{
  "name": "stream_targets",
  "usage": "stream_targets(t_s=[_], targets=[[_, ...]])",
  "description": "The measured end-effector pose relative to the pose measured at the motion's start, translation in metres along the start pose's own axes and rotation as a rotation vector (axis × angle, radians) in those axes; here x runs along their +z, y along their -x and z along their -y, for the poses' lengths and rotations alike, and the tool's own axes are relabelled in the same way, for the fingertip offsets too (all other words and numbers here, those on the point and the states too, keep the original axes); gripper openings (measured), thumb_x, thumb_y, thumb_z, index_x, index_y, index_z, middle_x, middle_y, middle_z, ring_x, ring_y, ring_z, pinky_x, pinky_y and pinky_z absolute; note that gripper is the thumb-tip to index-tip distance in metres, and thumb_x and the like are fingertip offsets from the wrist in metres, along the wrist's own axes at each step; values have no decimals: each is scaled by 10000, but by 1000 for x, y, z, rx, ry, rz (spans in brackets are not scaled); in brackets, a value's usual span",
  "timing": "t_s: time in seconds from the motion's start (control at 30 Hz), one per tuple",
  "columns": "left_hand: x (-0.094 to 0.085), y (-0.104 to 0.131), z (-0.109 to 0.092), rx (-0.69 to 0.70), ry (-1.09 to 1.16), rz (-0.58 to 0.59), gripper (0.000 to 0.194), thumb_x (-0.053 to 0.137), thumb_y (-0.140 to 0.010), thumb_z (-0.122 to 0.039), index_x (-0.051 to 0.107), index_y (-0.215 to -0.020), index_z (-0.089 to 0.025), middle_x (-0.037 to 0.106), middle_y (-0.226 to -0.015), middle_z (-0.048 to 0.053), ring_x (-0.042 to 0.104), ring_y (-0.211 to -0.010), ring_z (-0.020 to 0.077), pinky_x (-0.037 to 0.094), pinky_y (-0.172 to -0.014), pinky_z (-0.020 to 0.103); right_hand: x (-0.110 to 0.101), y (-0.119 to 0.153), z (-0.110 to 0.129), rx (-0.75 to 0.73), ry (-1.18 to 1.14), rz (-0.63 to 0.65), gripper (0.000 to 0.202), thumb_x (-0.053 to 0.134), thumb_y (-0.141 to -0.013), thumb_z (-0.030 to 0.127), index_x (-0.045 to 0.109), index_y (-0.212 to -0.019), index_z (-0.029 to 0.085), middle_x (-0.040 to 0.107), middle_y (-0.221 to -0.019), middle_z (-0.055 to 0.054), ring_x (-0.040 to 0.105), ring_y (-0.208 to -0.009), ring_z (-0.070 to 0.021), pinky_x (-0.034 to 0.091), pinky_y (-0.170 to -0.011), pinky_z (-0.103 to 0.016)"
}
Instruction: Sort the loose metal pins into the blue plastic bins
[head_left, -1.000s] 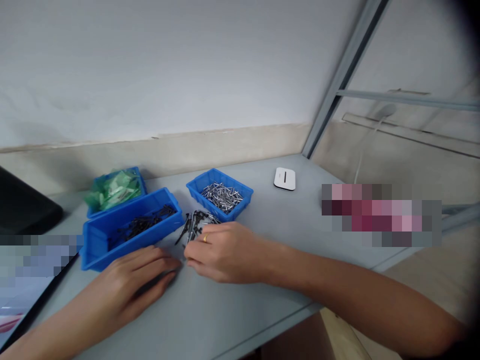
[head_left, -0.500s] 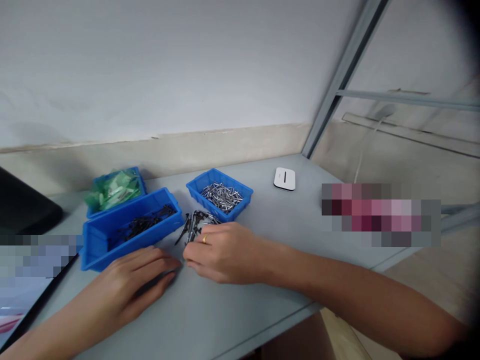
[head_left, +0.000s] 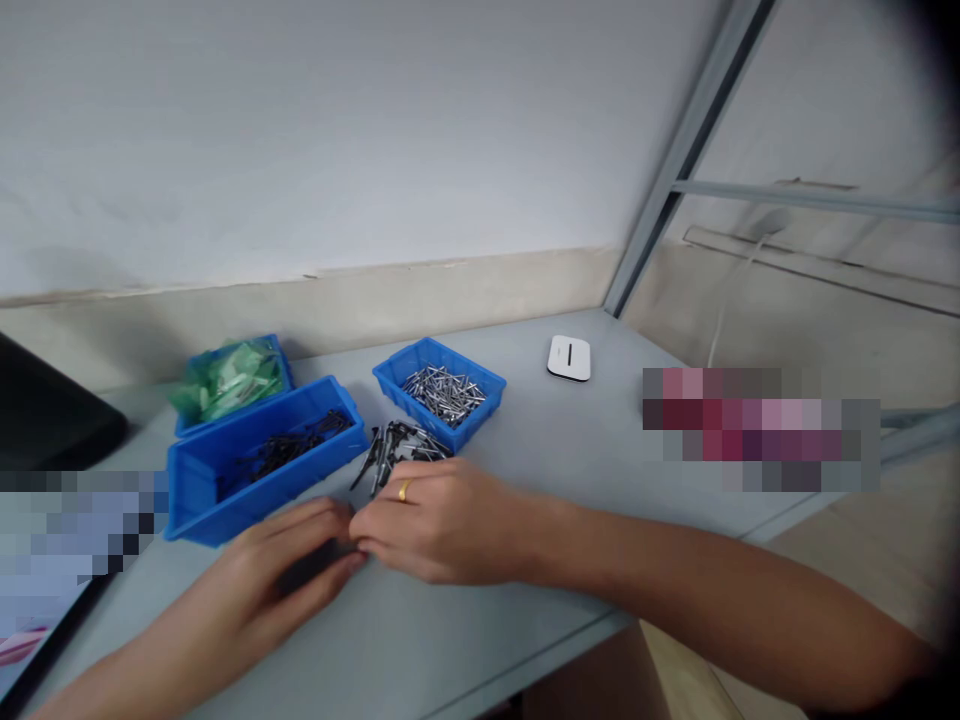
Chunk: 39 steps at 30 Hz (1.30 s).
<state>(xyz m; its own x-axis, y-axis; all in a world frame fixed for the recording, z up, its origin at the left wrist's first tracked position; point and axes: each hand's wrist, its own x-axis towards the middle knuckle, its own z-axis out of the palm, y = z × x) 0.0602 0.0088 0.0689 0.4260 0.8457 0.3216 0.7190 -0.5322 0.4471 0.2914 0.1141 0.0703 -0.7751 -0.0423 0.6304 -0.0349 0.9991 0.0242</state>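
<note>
My right hand (head_left: 442,520), with a gold ring (head_left: 405,490), has its fingers pinched together; whatever lies between the fingertips is hidden. Fingertip to fingertip with it is my left hand (head_left: 285,560), its fingers and thumb curved inward around something I cannot make out. Just behind my right hand lies a loose pile of black and silver screw-like pieces (head_left: 390,445) on the grey table (head_left: 450,640). Beyond my left hand stands a long blue bin (head_left: 195,490) with thin black pieces (head_left: 292,450) in it. A smaller blue bin (head_left: 480,410) holds many silver pins (head_left: 446,395).
Another blue bin (head_left: 281,355) at the back left holds green plastic bags (head_left: 232,380). A small white box-shaped device (head_left: 569,358) lies near the wall. A dark object (head_left: 52,410) stands at the left, a metal frame post (head_left: 682,170) at the right.
My right hand has moved left and slightly nearer to me, away from the pile. Its fingertips now meet those of my left hand, which has shifted slightly right.
</note>
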Motion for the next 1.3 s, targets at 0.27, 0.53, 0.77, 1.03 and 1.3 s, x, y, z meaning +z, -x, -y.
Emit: stream_targets(t_s=[0.27, 0.53, 0.77, 1.03, 1.3], targets=[[-3, -4, -2, -48, 50, -42, 153, 610, -1059, -345, 715, -959, -296, 783, -825, -68, 761, -679, 136, 596, -648, 154, -1, -2, -1, 1, -56, 103, 304, 381, -1122, 139, 625, -947, 180, 729, -869, -6, 648, -768, -114, 492, -828, -239], [-7, 1, 1, 5, 44, 74, 148, 578, -1056, -251, 713, -1067, -312, 812, -951, -58, 793, -813, 155, 627, -749, 169, -4, -3, 0, 17, -76, 181, 321, 390, -1130, 156, 649, -944, 192, 769, -1000, -29, 689, -892, -120, 509, -884, -241], [-9, 6, 13, 31, 56, 123, 113, 621, -1070, -313, 734, -1064, -318, 818, -961, -47, 803, -813, 163, 629, -748, 170, -7, -2, 1, 4, -94, 172, 351, 367, -1148, 176, 687, -1006, 195, 778, -1049, -10, 684, -912, -109, 493, -835, -224], [-9, 5, 4, 31, 4, 106, 173, 580, -1078, -312, 752, -1090, -308, 828, -955, -13, 825, -875, 188, 649, -743, 186, -3, 1, -5, 41, 13, 156, 343, 450, -1169, 418, 669, -1237, 163, 765, -952, -32, 683, -856, -152, 501, -788, -267], [-12, 4, 7, 1, -29, 76, 163, 581, -1042, -279, 740, -1073, -296, 833, -955, -13, 819, -808, 174, 642, -717, 195, -4, 2, -6, 26, 50, 202, 312, 479, -1159, 364, 651, -957, 201, 722, -841, 0, 633, -746, -129, 418, -680, -267]])
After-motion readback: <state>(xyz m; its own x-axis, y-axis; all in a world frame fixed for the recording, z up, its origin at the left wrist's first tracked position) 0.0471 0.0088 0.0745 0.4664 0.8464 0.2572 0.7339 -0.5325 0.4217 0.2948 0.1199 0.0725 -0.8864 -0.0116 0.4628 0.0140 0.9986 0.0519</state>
